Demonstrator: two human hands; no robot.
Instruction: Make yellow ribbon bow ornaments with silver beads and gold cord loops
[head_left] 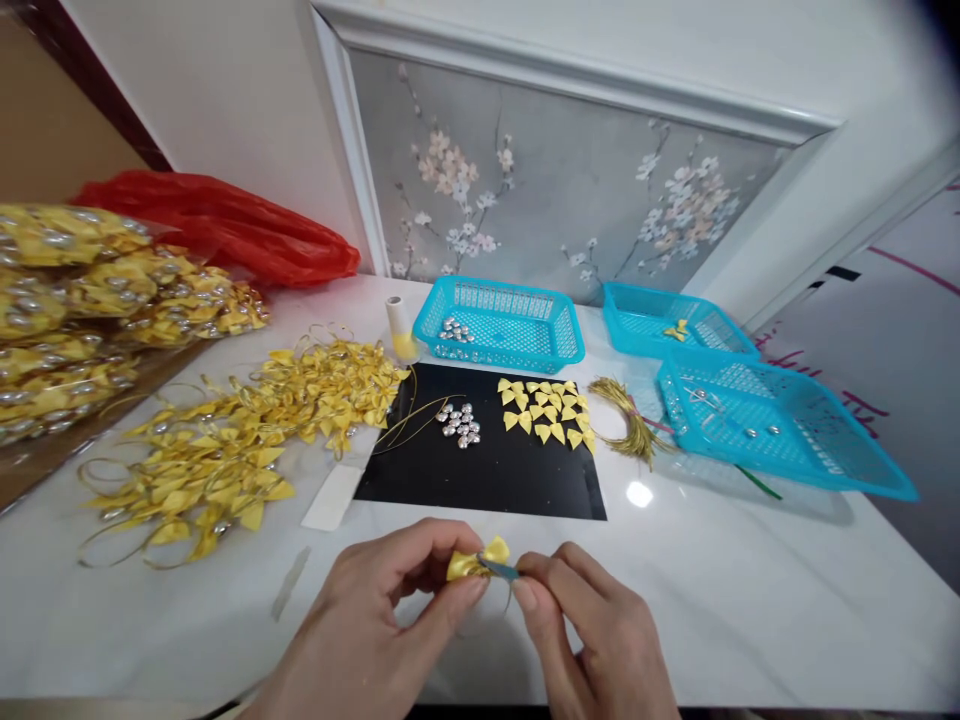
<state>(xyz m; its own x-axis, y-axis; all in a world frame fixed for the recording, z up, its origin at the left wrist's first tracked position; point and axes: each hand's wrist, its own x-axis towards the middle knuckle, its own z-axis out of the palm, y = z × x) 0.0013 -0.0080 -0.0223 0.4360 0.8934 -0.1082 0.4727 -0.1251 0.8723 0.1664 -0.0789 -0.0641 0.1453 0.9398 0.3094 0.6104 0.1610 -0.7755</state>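
Two hands are brought together over the near edge of a white, grey-veined marble-look table. A glossy yellow fabric bow is pinched between thumb and fingertips of the left hand, probably so that it is steadied against a small blue-grey pointed tool. The tool is gripped between the right hand's thumb and forefinger, its tip laid at the bow's middle; whether anything else is held in the curled fingers cannot be seen. On a flat black rectangular mat, loose yellow bows and shiny silver beads are grouped apart, seemingly for easy picking against the dark ground. A bundle of thin gold cord is laid to the right, near turquoise plastic baskets. Behind, the wall is dressed with a framed grey blossom-patterned panel.
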